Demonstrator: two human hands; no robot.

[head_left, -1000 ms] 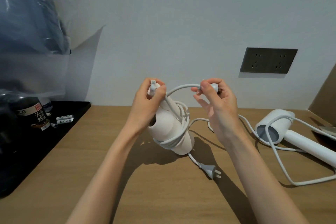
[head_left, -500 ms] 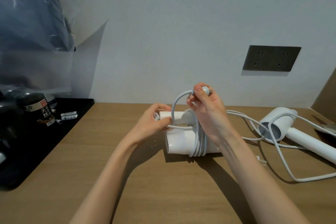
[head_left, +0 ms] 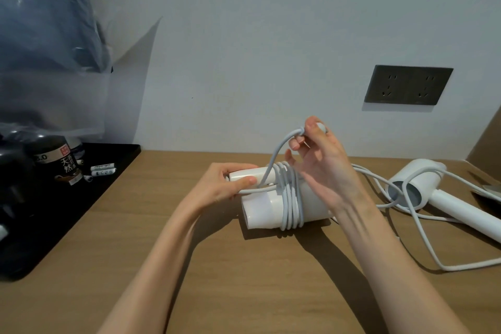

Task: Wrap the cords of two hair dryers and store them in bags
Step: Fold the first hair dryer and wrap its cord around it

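Two white hair dryers are seen on the wooden table [head_left: 244, 293]. The nearer hair dryer [head_left: 267, 210] lies on its side at the middle of the table, its barrel mouth turned to the left and its handle [head_left: 245, 173] folded along the barrel. One grey-white cord [head_left: 290, 199] is wound round the barrel; about four turns can be counted, lying close side by side. The handle is gripped by the left hand [head_left: 217, 188], the thumb pressed along its front and the fingers curled behind it. From the coils a single strand rises to the right hand [head_left: 324, 168], which is held above the barrel; the strand's upper end is pinched between thumb and forefinger next to a white rounded piece [head_left: 321, 126], and whether that piece is the plug cannot be told. The remaining fingers of that hand are loosely curled and spread apart. The second hair dryer [head_left: 416, 188] lies well to the right, unfolded, with its loose cord [head_left: 433, 262] looped over it and across the table. One dark double socket plate [head_left: 408, 88] is set in the wall above. At the left, one black tray [head_left: 89, 214] bears a dark jar [head_left: 58, 160] and two small white tubes [head_left: 103, 168]. A clear plastic bag [head_left: 54, 95] hangs above the tray.
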